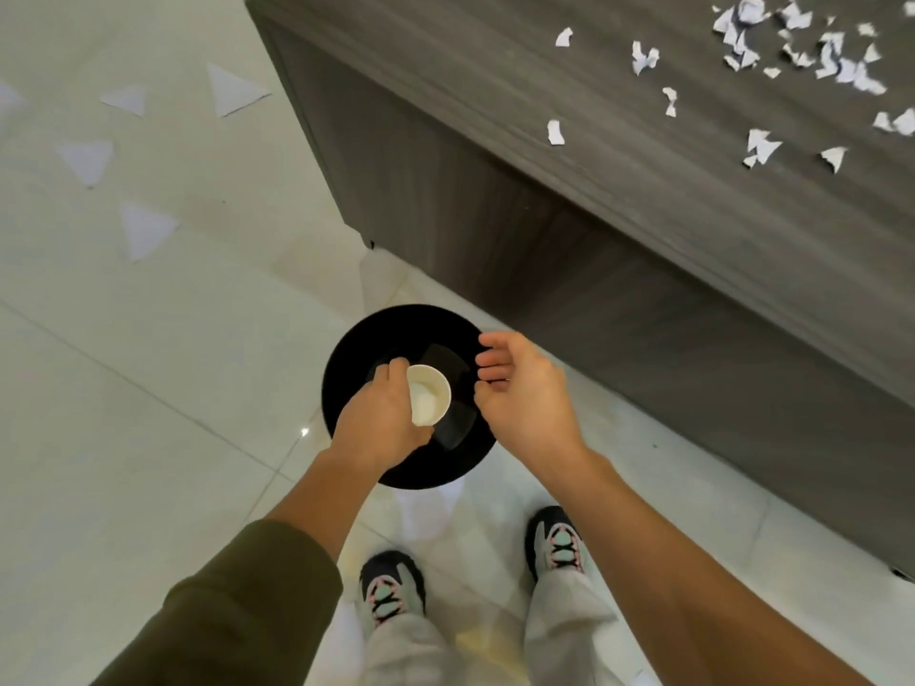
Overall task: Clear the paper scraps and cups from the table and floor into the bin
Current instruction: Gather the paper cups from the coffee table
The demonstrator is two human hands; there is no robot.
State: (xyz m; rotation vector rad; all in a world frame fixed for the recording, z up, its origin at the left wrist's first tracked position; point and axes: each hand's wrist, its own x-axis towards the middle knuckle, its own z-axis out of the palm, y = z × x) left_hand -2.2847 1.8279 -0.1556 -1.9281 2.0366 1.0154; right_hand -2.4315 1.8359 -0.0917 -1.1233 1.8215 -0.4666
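Note:
A round black bin (346,354) stands on the tiled floor beside the table corner. My left hand (379,418) is shut on a white paper cup (428,401), held upright right above the bin's opening, with crumpled paper inside it. My right hand (522,388) hovers over the bin's right rim, fingers loosely curled and holding nothing I can see. Torn white paper scraps (762,56) lie scattered on the dark wood table (619,200) at the upper right. Triangular paper scraps (143,230) lie on the floor to the left.
The table's dark side panel (619,309) runs diagonally just right of the bin. My two feet (393,586) in sneakers stand on the pale tiles directly in front of the bin. Several floor scraps lie about a step to the upper left.

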